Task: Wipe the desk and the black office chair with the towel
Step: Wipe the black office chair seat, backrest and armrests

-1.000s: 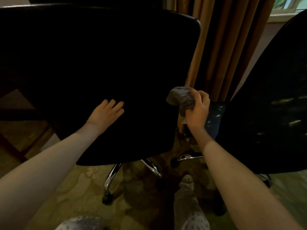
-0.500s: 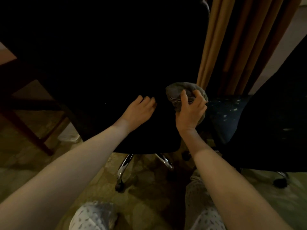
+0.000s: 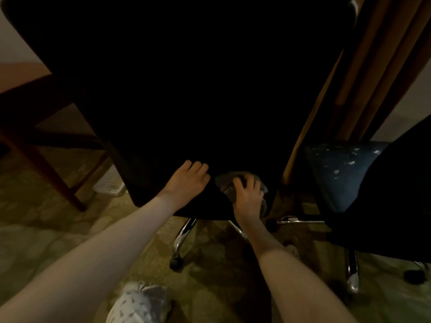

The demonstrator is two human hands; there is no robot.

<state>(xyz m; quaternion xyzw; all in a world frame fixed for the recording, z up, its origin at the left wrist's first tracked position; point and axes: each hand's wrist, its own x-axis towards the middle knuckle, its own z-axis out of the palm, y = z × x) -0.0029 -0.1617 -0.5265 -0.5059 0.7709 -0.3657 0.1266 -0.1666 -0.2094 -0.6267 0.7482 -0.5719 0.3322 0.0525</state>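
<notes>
One wide-angle view, worn on the person's head, faces forward and steeply down. It sits close to the black office chair (image 3: 186, 89), which fills the upper frame. The left hand (image 3: 186, 184) and the right hand (image 3: 247, 198), on the towel (image 3: 223, 181), fall just below centre, with the floor (image 3: 46, 220) beneath

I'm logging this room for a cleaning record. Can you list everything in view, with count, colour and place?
black office chair: one, black, centre, chrome base below
towel: one, grey, bunched at the chair's lower edge
second chair: one, dark with a speckled blue seat, right
curtain: one, brown, upper right
desk: one, reddish-brown wood, left
carpet: one, patterned olive, floor
white object: one, on the floor left of the chair, unidentifiable
trouser leg: one, white patterned, bottom centre
left hand: rests flat on the chair
right hand: grips the towel
</notes>
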